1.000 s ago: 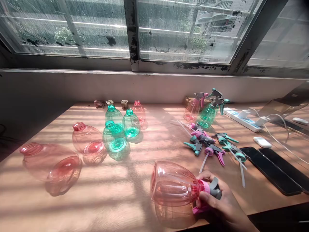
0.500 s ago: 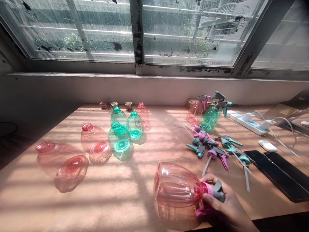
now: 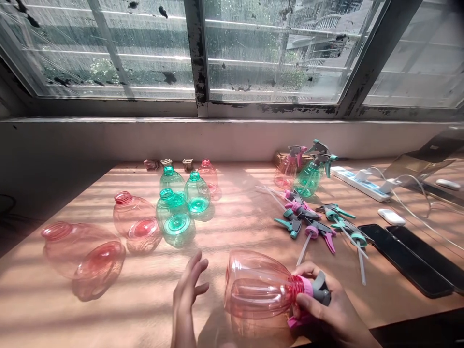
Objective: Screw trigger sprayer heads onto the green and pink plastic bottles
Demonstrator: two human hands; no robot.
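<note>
My right hand (image 3: 326,299) grips a clear pink spray bottle (image 3: 259,287) around its neck and its pink and grey trigger head (image 3: 308,289). The bottle lies sideways with its base pointing left, and a straw shows faintly inside. Left of that base, my left hand (image 3: 188,295) is raised with fingers apart, touching nothing. Further left stand open-topped pink bottles (image 3: 136,220) and green bottles (image 3: 176,217). Beyond my right hand lies a pile of loose trigger heads (image 3: 308,217) in pink, teal and grey, with white straws.
Complete spray bottles (image 3: 308,176) stand at the back right. A white power strip (image 3: 360,183) with plugs and cables, an earbud case (image 3: 391,216) and two black phones (image 3: 402,261) are on the right. Small square objects (image 3: 166,163) sit by the wall under the window.
My left hand has come into view from below, left of the held bottle. My right hand keeps its grip on the bottle. The view has shifted slightly.
</note>
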